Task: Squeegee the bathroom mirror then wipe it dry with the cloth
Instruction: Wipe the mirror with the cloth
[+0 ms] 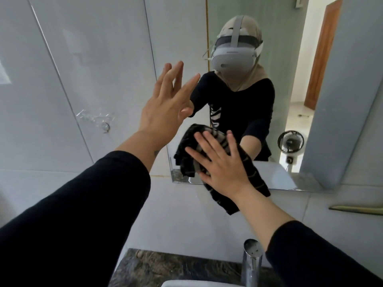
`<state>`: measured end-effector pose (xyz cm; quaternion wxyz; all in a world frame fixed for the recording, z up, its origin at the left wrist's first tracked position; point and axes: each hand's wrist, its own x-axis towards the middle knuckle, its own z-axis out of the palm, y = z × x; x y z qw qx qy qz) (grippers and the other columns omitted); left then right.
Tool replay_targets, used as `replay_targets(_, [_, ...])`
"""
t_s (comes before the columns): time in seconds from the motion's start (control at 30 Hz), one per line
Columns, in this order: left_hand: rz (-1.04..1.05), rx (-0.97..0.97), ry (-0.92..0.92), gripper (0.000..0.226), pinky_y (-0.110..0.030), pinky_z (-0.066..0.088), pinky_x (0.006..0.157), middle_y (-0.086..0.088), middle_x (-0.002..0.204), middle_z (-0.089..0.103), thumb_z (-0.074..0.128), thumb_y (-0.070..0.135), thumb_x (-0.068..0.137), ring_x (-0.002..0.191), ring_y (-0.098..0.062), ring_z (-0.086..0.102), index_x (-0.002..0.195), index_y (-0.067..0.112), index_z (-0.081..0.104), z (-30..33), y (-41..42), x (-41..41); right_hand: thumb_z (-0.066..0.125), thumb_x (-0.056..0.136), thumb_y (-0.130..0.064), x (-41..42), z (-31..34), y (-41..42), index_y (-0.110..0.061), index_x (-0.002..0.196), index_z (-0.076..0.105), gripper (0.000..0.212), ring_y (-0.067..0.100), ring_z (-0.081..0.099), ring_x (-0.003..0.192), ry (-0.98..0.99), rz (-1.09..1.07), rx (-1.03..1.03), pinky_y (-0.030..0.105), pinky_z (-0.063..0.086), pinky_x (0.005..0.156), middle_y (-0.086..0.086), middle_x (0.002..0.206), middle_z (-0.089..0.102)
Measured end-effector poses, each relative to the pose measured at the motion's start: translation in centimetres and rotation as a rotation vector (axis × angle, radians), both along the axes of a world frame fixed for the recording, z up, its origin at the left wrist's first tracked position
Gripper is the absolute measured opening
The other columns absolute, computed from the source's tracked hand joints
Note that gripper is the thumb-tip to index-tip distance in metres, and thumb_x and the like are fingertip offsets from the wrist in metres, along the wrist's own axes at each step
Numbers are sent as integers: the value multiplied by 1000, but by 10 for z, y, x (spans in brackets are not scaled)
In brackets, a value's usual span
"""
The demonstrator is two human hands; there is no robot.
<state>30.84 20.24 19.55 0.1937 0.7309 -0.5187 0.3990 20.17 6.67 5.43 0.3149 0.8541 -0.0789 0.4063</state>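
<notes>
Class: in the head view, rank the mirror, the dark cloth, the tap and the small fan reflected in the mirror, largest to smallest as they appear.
1. mirror
2. dark cloth
3. tap, though nearness to the camera enlarges it
4. fan, only a reflection

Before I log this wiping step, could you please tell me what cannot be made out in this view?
- Squeegee: not in the head view.
- Mirror top: cut off by the frame edge.
- Glass under the cloth: hidden by cloth and right hand.
- Left hand contact with the mirror: unclear.
- Remaining wetness: not discernible.
</notes>
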Motion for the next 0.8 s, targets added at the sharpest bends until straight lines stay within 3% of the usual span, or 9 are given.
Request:
replay_targets(0.17, [24,-17,-38,78,-35,49,90,-6,159,5,65,18,85,145,-27,9,147,36,21,-3,-5,4,38,92,-55,35,-11,28,-29,152,-1,77,22,-12,147,163,-33,-115,60,-8,114,6,160,-13])
replay_targets(0.37, [39,0,-53,82,-34,44,97,-7,159,2,63,19,85,145,-28,8,148,38,14,-4,-7,7,37,94,-54,25,-33,11,-28,153,0,74,21,-12,147,252,-55,-231,58,-17,112,5,160,-14])
replay_targets(0.53, [36,21,-6,79,-37,43,100,-5,159,-2,61,21,88,146,-25,1,148,37,14,-1,-4,1,38,94,-52,-12,-16,-13,-34,152,11,67,21,1,147,90,-56,-103,60,6,115,3,160,0])
replay_targets(0.63, [13,-7,4,75,-47,43,102,-8,159,-2,59,22,89,146,-28,-1,148,34,16,-3,-1,-6,47,89,-50,-42,-8,-33,-36,151,12,73,20,2,148,4,-87,-18,61,9,114,3,160,4])
replay_targets(0.7, [-25,-51,29,74,-55,27,112,-11,158,-2,57,23,89,146,-30,-4,148,35,14,-9,-3,-15,50,87,-49,-64,-6,-48,-37,151,10,76,20,-4,148,-52,-124,37,60,4,115,4,160,1])
replay_targets(0.8, [-63,-37,16,73,-52,6,117,-8,158,-7,53,30,92,146,-25,-11,149,37,9,-26,-13,-36,47,86,-50,-97,-6,-71,-37,150,3,79,21,-10,147,-114,-197,112,60,-1,115,3,160,-17])
